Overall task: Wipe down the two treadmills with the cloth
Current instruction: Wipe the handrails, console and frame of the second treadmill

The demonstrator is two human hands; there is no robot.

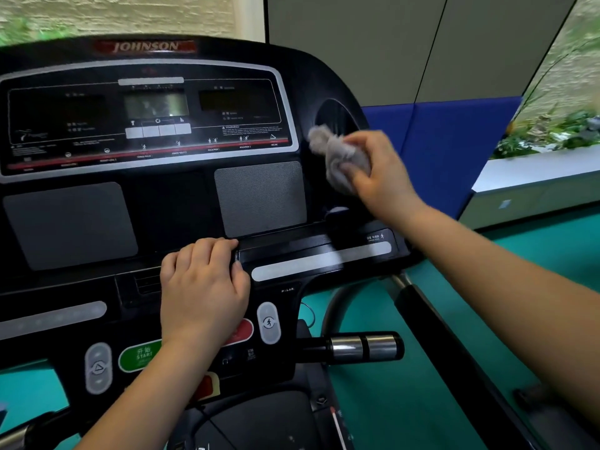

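Observation:
A black treadmill console [168, 203] fills the left and middle of the view, with a display panel at the top and buttons lower down. My right hand [383, 177] grips a crumpled grey cloth [334, 154] and presses it against the console's right side, just below a round recess. My left hand [204, 287] rests on the console's middle ledge, its fingers curled over the ledge's edge above the green start button [139, 355]. Only this one treadmill is in view.
A metal-tipped handlebar [363, 347] sticks out to the right below the console. A black side rail [454, 336] runs down to the right over the green floor [406, 401]. Blue padding [448, 147] and a white planter ledge [535, 177] stand at the right.

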